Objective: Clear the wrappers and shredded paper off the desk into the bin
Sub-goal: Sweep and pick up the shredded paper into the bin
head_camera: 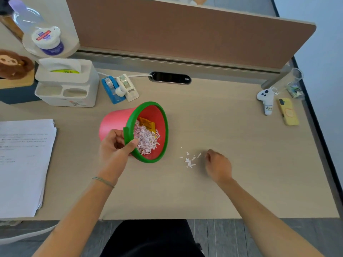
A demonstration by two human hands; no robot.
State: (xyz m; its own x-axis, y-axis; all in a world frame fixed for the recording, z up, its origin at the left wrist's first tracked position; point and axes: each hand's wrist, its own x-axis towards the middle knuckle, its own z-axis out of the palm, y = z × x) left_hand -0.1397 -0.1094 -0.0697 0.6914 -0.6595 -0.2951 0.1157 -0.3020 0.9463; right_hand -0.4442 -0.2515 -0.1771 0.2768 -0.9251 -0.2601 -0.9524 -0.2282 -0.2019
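Observation:
A small red bin [113,120] with a green rim lies tipped on its side in the middle of the desk, its mouth facing right. Inside it sit a heap of pink and white shredded paper [145,139] and a yellow wrapper [147,124]. My left hand [114,145] grips the bin's rim, thumb inside. A small scatter of white paper shreds [189,160] lies on the desk to the right of the bin. My right hand [219,166] rests on the desk just right of those shreds, fingers curled down, holding nothing I can see.
A stack of printed sheets [24,164] lies at the left. A white tissue organiser [66,84], two tape dispensers [120,88] and a cable port [169,77] line the back. A plush toy [266,100], yellow phone [288,112] and clear glass [295,82] stand at the right edge.

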